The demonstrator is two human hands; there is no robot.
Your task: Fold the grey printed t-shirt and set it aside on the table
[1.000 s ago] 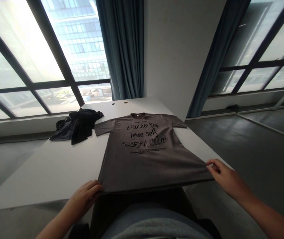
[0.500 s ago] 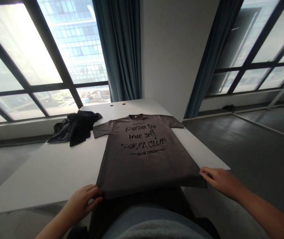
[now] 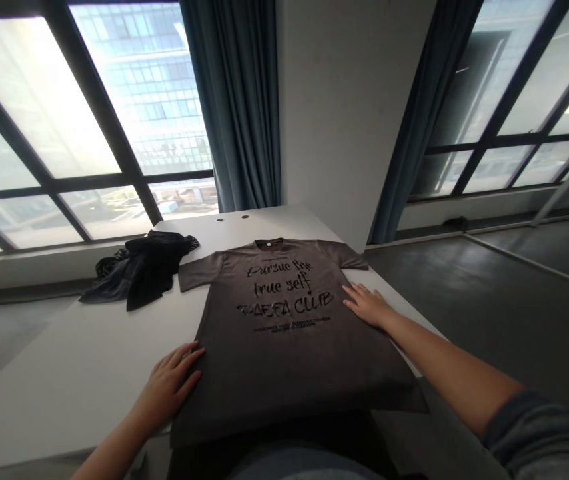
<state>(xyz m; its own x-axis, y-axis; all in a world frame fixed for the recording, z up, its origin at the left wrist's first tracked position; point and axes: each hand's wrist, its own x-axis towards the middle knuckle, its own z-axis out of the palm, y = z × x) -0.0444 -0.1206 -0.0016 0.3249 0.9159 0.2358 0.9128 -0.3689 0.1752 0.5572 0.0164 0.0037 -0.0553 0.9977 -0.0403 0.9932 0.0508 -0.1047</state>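
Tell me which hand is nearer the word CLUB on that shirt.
The right hand, just beside the word CLUB; the left hand is farther, at the opposite edge of the shirt.

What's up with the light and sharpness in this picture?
Head view: the window glares nearly white, while the dark shirt looks dim; head view: its large lettering is legible, but the small print beneath looks too soft to read fully.
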